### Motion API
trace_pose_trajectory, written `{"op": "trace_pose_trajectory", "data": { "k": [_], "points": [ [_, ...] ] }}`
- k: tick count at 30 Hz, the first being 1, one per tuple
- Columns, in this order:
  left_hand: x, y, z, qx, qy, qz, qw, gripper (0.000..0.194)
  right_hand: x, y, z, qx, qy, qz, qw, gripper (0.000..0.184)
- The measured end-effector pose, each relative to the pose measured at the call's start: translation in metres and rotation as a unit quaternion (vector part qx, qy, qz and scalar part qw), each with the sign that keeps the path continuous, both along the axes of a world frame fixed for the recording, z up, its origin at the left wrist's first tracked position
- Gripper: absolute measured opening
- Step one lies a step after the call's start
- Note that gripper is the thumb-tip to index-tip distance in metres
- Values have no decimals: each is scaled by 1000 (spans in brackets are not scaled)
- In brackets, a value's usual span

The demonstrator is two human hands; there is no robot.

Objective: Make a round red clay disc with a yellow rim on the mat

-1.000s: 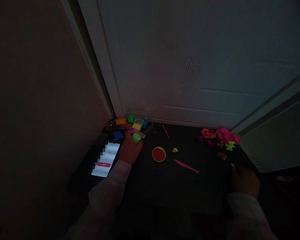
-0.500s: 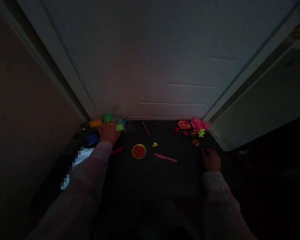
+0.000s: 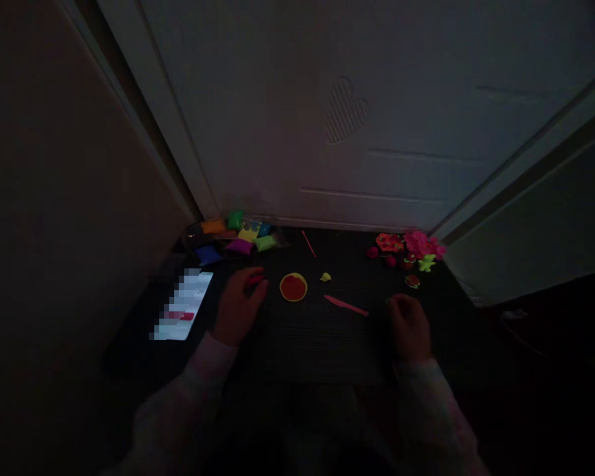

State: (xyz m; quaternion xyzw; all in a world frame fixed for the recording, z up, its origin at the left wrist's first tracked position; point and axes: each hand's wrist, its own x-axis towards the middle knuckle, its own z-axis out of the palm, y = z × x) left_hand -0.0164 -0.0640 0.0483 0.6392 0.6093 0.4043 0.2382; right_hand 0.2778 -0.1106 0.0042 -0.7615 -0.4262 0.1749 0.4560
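My left hand point(image 3: 237, 305) has its fingers and thumb closed around a small red packet point(image 3: 254, 280) on the dark table. To its right lies a round, flat red clay disc with a yellow rim point(image 3: 293, 288). A small yellow clay piece point(image 3: 326, 277) and a pink plastic knife point(image 3: 346, 305) lie further right. My right hand point(image 3: 409, 325) is pinched at the right side of the table, with a tiny green piece point(image 3: 389, 301) faintly visible at its fingertips. Dim light hides finger detail.
Colored clay packets, among them a purple one point(image 3: 240, 246), lie at the back left. A lit phone point(image 3: 184, 305) is at the left edge. A thin pink stick point(image 3: 309, 244) lies at the back. Pink flower shapes point(image 3: 419, 243) and small figures sit back right, before a white door point(image 3: 277, 119).
My left hand has let go of the light green packet among the others, drawn back and closed on the red packet. My right hand stays at the right side. The camera view has shifted.
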Motion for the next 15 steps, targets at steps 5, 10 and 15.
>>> {"op": "trace_pose_trajectory", "data": {
  "k": [5,10,15],
  "points": [
    [43,-45,-5,-176,-181,-174,952,31,-89,-13,13,38,157,163,973,27],
    [58,-58,-7,-215,-309,-162,912,24,-123,-22,21,32,265,213,940,20],
    [52,-54,-14,-252,-356,-116,892,20,-122,-27,16,13,306,219,926,22]
  ]
}}
